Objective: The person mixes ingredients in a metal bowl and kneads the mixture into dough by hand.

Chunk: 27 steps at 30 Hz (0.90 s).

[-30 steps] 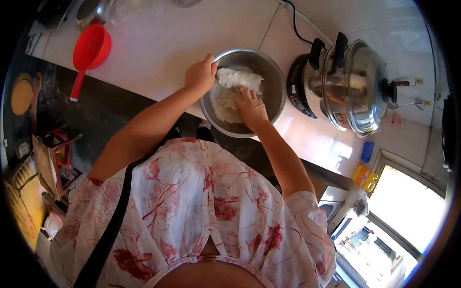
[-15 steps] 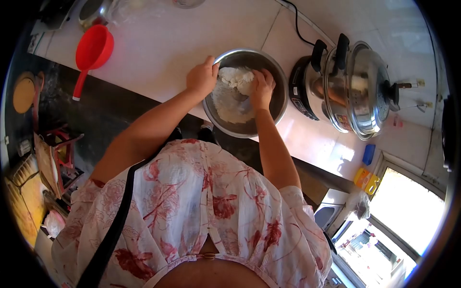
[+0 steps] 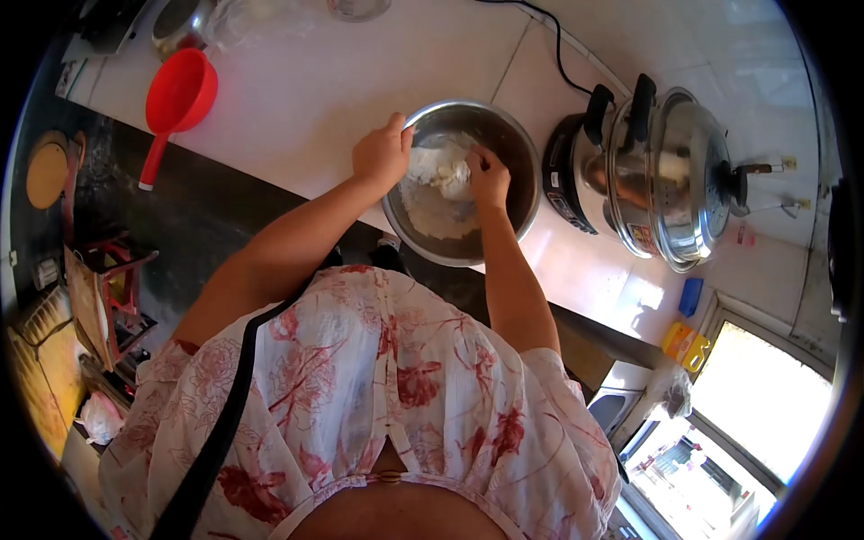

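A steel mixing bowl [image 3: 523, 184] sits at the counter's front edge, its near side reaching past that edge. My left hand [image 3: 382, 162] is closed on the bowl's left rim, thumb uppermost. Inside the bowl lies a pale, lumpy dough [image 3: 452, 178], with loose white flour [image 3: 432, 216] spread around it on the bottom. My right hand [image 3: 489, 183] reaches into the bowl, its fingers curled in against the right side of the dough. The fingertips are partly hidden by the hand and the dough.
Right of the bowl stands a lidded steel steamer pot [image 3: 666, 171] on a black electric cooker [image 3: 562, 171] with a cord [image 3: 560, 54]. A red ladle-shaped scoop [image 3: 183, 93] lies at the left, its handle overhanging the counter edge. A glass dish [image 3: 358, 7] sits at the back.
My right hand has drawn its fingers in, from spread over the dough to curled against it. The dough lump has shifted slightly toward me. My left hand stays on the rim.
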{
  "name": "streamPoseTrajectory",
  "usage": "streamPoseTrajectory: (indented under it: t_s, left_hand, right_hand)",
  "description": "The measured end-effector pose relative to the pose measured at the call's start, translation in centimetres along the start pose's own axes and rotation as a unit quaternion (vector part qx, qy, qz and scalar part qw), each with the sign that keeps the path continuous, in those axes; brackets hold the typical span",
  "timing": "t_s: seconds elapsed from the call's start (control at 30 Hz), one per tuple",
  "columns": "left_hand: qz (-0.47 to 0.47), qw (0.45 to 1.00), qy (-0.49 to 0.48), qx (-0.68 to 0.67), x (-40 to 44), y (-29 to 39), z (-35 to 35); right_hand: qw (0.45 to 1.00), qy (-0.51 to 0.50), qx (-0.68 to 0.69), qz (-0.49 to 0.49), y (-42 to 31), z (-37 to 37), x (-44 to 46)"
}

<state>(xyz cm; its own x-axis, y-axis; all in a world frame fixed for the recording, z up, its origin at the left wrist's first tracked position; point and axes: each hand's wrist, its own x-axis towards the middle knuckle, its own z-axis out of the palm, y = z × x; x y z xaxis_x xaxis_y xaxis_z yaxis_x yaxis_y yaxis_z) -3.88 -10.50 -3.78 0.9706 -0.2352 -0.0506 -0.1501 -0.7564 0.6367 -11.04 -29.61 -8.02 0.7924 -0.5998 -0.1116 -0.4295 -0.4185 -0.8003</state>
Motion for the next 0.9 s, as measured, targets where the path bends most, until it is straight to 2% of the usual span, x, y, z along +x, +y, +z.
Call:
streamPoseTrajectory:
  t_s: [0.07,0.23,0.3,0.37,0.43,0.47,0.5,0.57,0.6,0.63,0.67,0.7,0.73,0.77,0.83,0.87,0.9]
  left_hand:
    - [0.002,1.0,-0.004,-0.001,0.0,-0.1,0.2]
    - [-0.006,1.0,-0.012,-0.016,-0.2,-0.1,0.1]
    - [-0.012,1.0,-0.013,-0.019,-0.3,0.1,0.2]
    - [-0.013,1.0,-0.003,-0.013,-0.3,0.2,0.1]
    - [-0.012,1.0,-0.002,-0.014,-0.4,0.2,0.1]
    - [-0.012,1.0,0.001,-0.015,-0.3,0.3,0.1]
    - [-0.009,1.0,0.001,-0.015,-0.3,0.3,0.1]
    - [-0.011,1.0,0.0,-0.011,-0.3,0.3,0.1]
    - [-0.009,1.0,0.0,-0.011,-0.3,0.3,0.1]
    - [-0.008,1.0,-0.001,-0.009,-0.3,0.2,0.2]
    - [-0.006,1.0,-0.001,-0.006,-0.2,0.2,0.1]
    - [-0.005,1.0,0.001,-0.006,-0.2,0.4,0.1]
    - [-0.006,1.0,-0.007,-0.004,-0.3,0.4,-0.1]
    - [-0.009,1.0,-0.018,-0.001,-0.4,0.4,-0.2]
    - [0.01,1.0,-0.018,-0.008,-0.6,0.1,-0.3]
    - [0.029,0.999,-0.018,-0.016,-0.7,0.0,-0.3]
    - [0.027,0.999,-0.018,-0.018,-0.8,0.1,-0.2]
  right_hand:
    - [0.998,-0.05,-0.006,-0.038,0.2,-0.9,-0.3]
    - [0.996,-0.073,-0.045,-0.026,-1.2,-2.3,1.3]
    - [0.996,-0.041,0.021,0.076,-1.3,-2.5,1.6]
    - [0.997,-0.008,0.003,0.076,0.6,-1.8,0.1]
    - [0.973,0.168,0.107,0.117,1.6,0.1,-2.6]
    - [0.943,0.139,0.231,0.196,0.9,0.4,-3.9]
    - [0.929,0.135,0.256,0.232,-0.7,0.6,-4.4]
    - [0.949,0.15,0.213,0.177,-0.6,2.4,-3.3]
    - [0.974,0.133,0.083,0.162,-2.9,2.4,-2.7]
    - [0.974,0.134,0.084,0.162,-3.6,2.5,-2.3]
    - [0.991,0.082,-0.046,0.098,-4.2,2.7,-1.8]
    - [0.984,0.027,-0.175,0.031,-4.6,2.9,-1.3]
    - [0.983,-0.023,-0.182,0.009,-4.9,2.4,-0.4]
    - [0.983,-0.024,-0.181,0.008,-5.1,1.8,0.2]
    - [0.947,-0.15,-0.283,-0.018,-6.8,0.2,0.7]
    - [0.935,-0.165,-0.308,-0.063,-6.2,-0.2,1.0]
    - [0.934,-0.166,-0.31,-0.063,-6.4,-0.2,1.2]
